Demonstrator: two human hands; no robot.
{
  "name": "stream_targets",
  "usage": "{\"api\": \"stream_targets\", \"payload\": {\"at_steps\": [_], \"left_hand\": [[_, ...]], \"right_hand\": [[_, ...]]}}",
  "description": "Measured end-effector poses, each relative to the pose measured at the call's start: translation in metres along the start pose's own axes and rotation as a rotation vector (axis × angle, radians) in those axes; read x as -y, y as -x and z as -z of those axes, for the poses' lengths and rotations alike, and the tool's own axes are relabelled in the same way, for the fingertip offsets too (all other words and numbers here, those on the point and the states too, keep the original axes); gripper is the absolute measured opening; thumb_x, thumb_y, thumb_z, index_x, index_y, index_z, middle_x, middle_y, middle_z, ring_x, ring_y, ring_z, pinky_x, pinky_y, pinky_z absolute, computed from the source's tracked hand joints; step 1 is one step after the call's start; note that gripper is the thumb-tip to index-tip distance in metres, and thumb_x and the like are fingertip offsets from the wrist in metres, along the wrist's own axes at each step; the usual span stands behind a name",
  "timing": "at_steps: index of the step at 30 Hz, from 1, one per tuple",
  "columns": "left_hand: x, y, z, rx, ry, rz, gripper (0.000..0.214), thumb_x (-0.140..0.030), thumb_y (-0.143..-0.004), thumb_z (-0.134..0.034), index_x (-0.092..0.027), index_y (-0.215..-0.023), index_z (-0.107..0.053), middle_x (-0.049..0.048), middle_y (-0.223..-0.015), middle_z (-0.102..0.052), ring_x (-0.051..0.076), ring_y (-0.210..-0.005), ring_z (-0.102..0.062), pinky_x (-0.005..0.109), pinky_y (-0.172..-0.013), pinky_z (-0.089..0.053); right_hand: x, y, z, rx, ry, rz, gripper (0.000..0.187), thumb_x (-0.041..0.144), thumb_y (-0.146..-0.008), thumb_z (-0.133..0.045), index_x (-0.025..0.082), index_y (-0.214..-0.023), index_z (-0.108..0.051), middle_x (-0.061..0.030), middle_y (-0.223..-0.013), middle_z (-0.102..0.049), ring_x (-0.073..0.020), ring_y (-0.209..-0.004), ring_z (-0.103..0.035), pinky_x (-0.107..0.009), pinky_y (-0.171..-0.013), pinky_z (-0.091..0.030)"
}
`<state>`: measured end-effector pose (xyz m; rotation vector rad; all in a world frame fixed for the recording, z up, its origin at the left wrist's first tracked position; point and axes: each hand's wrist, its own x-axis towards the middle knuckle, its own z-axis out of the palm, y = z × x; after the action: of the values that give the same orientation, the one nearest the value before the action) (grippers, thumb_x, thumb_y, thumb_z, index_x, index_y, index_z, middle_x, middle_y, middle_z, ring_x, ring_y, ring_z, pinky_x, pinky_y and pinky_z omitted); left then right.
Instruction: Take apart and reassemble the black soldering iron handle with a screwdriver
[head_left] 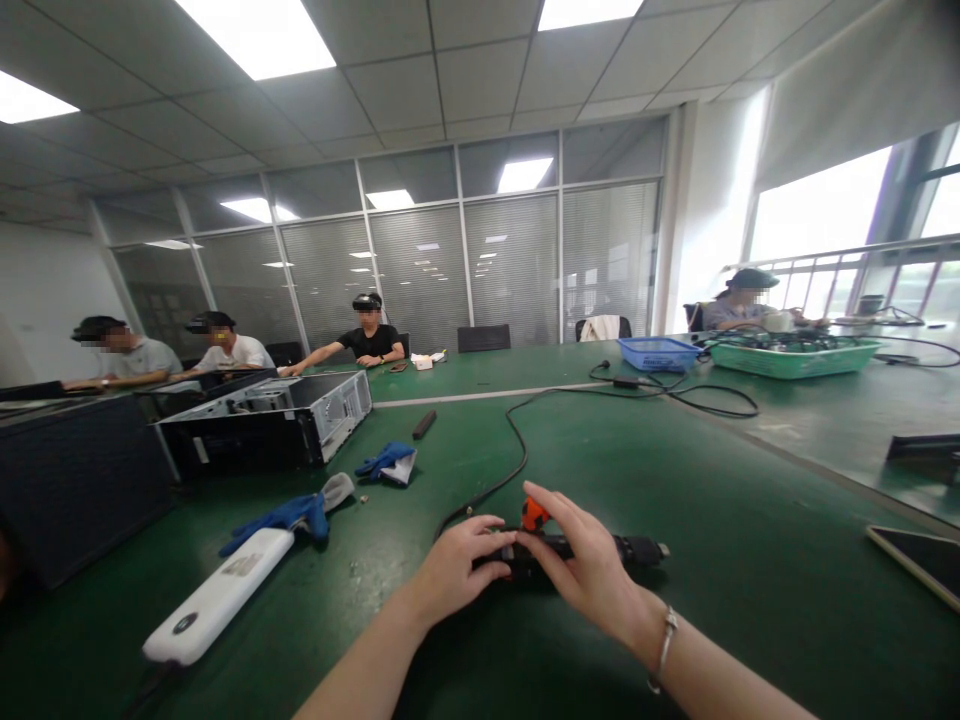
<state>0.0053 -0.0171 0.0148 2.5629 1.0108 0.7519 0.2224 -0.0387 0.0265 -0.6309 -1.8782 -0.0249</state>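
A black electric screwdriver (634, 548) with an orange part lies on the green table (750, 560) in front of me, its black cord running away to the far side. My left hand (457, 565) grips its rear end with curled fingers. My right hand (581, 560) lies over its middle, fingers wrapped on the body, with the index finger reaching toward the orange part (534, 514). A bracelet sits on my right wrist.
A white oblong device (217, 598) and blue gloves (289, 515) lie left. An open computer case (270, 415) stands behind them. A phone (919, 562) lies right. Blue (658, 352) and green (795, 357) baskets sit far right. Several people sit around the table.
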Motion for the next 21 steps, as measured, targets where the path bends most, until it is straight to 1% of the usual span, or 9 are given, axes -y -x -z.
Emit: {"api": "stream_targets", "payload": {"at_steps": [4, 6, 8, 13, 18, 21], "left_hand": [[0.005, 0.002, -0.003, -0.014, -0.027, -0.009, 0.045, -0.023, -0.084, -0.07, -0.028, -0.127, -0.062, 0.0067, -0.133, -0.06, 0.022, -0.117, -0.059, 0.035, -0.105, -0.044], [0.007, 0.002, -0.005, -0.034, -0.027, -0.025, 0.043, -0.023, -0.083, -0.071, -0.027, -0.126, -0.064, 0.007, -0.13, -0.062, 0.022, -0.117, -0.06, 0.035, -0.105, -0.045], [0.008, 0.002, -0.007, -0.048, -0.026, -0.035, 0.042, -0.023, -0.082, -0.073, -0.025, -0.123, -0.065, 0.0075, -0.128, -0.064, 0.022, -0.116, -0.061, 0.034, -0.105, -0.045], [0.009, 0.001, -0.008, -0.05, -0.057, -0.03, 0.043, -0.022, -0.079, -0.075, -0.023, -0.121, -0.066, 0.0079, -0.126, -0.065, 0.023, -0.116, -0.062, 0.035, -0.104, -0.046], [0.008, 0.001, -0.006, -0.051, -0.069, -0.04, 0.044, -0.023, -0.078, -0.076, -0.023, -0.122, -0.066, 0.0068, -0.126, -0.066, 0.022, -0.117, -0.062, 0.034, -0.104, -0.046], [0.007, 0.001, -0.006, -0.05, -0.064, -0.038, 0.044, -0.023, -0.078, -0.077, -0.023, -0.12, -0.066, 0.0065, -0.125, -0.067, 0.023, -0.116, -0.062, 0.034, -0.104, -0.046]], "right_hand": [[-0.017, 0.004, -0.002, -0.257, -0.063, -0.153, 0.061, 0.021, -0.088, -0.062, 0.025, -0.144, -0.037, -0.0082, -0.107, -0.066, -0.0202, -0.094, -0.067, -0.038, -0.086, -0.058], [-0.024, 0.004, -0.004, -0.32, -0.102, -0.248, 0.063, 0.023, -0.088, -0.063, 0.024, -0.145, -0.036, -0.0074, -0.105, -0.065, -0.0184, -0.091, -0.067, -0.037, -0.086, -0.058], [-0.027, 0.002, -0.006, -0.308, -0.12, -0.31, 0.063, 0.025, -0.087, -0.063, 0.024, -0.144, -0.037, -0.0066, -0.103, -0.065, -0.0171, -0.088, -0.067, -0.035, -0.085, -0.059], [-0.026, 0.001, -0.01, -0.243, -0.154, -0.359, 0.058, 0.027, -0.088, -0.062, 0.026, -0.141, -0.039, -0.0055, -0.103, -0.065, -0.0156, -0.086, -0.067, -0.034, -0.084, -0.058], [-0.024, 0.001, -0.007, -0.316, -0.191, -0.37, 0.062, 0.03, -0.088, -0.063, 0.027, -0.144, -0.035, -0.0045, -0.098, -0.066, -0.0168, -0.087, -0.067, -0.036, -0.087, -0.057], [-0.023, 0.0, -0.006, -0.263, -0.181, -0.39, 0.062, 0.031, -0.087, -0.063, 0.027, -0.143, -0.037, -0.0045, -0.098, -0.066, -0.0174, -0.086, -0.067, -0.036, -0.086, -0.058]]}}
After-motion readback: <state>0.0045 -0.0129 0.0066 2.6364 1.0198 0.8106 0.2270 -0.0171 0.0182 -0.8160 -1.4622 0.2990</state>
